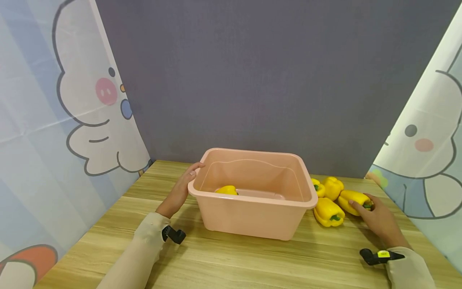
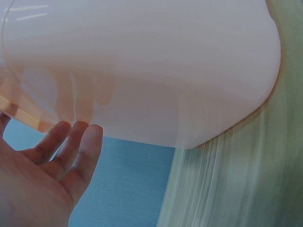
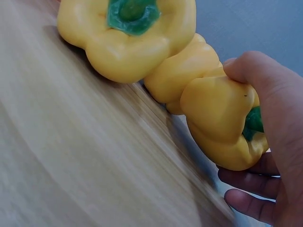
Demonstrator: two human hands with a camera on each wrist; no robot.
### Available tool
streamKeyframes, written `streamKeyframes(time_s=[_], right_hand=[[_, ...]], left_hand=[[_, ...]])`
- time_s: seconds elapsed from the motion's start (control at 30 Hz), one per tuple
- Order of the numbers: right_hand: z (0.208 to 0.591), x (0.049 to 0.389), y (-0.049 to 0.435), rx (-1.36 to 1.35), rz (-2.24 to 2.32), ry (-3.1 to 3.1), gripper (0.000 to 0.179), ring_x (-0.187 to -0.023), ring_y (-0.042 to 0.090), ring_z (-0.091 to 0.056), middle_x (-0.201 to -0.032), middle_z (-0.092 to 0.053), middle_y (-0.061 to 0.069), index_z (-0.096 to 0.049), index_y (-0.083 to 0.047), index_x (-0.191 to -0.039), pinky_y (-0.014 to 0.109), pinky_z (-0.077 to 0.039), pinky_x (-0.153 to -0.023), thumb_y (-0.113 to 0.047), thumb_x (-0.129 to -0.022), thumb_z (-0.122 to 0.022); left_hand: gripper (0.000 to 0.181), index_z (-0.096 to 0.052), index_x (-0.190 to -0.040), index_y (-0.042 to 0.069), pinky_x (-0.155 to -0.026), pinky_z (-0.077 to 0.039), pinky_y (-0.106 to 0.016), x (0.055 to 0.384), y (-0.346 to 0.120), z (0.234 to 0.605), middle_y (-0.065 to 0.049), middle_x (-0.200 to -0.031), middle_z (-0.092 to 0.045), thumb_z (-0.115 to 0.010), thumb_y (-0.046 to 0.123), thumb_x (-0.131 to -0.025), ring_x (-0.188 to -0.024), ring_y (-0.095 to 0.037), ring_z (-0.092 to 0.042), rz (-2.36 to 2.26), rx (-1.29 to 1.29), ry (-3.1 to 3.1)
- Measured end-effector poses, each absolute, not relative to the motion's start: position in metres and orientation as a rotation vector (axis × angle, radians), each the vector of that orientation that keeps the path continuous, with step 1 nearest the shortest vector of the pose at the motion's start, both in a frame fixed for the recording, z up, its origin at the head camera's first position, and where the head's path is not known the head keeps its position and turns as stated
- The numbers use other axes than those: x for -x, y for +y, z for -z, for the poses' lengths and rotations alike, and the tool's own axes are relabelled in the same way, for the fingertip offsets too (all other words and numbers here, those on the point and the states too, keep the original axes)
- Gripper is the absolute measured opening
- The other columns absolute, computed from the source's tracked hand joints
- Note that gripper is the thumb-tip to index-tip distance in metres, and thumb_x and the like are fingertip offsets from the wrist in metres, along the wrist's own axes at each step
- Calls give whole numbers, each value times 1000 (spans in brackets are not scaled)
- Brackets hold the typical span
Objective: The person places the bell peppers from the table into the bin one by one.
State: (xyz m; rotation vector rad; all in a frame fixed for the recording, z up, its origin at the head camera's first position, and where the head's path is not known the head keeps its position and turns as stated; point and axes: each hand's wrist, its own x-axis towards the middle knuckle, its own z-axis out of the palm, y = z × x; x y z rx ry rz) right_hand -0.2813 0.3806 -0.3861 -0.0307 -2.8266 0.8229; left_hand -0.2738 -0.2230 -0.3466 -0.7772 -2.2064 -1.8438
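A pink plastic bin point(image 1: 249, 218) stands upright mid-table, with one yellow bell pepper point(image 1: 226, 190) showing inside; the near wall hides part of its floor. At the bin's left side is my left hand point(image 1: 181, 188), its fairly straight fingertips against the outer wall point(image 2: 142, 109) just under the rim. To the right of the bin, my right hand point(image 1: 379, 218) grips the rightmost yellow bell pepper point(image 1: 351, 200) by its stem end. In the right wrist view the thumb lies along one side of that pepper point(image 3: 220, 111), and the other fingers curl at the opposite side.
Beside the bin's right wall sit more yellow bell peppers, one in front point(image 1: 328, 212), one behind point(image 1: 333, 188) and one partly hidden by the bin point(image 1: 317, 188). A grey panel point(image 1: 245, 80) rises behind the wooden table point(image 1: 231, 261). Cartoon-printed curtains point(image 1: 32, 120) flank both sides.
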Motion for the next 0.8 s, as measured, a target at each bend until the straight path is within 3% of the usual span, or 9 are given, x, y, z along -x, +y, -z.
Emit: streamKeyframes(time_s=[0.8], right_hand=[[382,281,379,134,-860,-2852,96,-115,64,-39,-136,-30,50,-16,18,-149,71,-35,-91,-63,-100,-38]], left_hand=[[54,-34,-152,9,-107,-30,-58,273,-222,346,-7,-159,-27,-27,41,-108,-142,-32,-30,1831,786,-2219]])
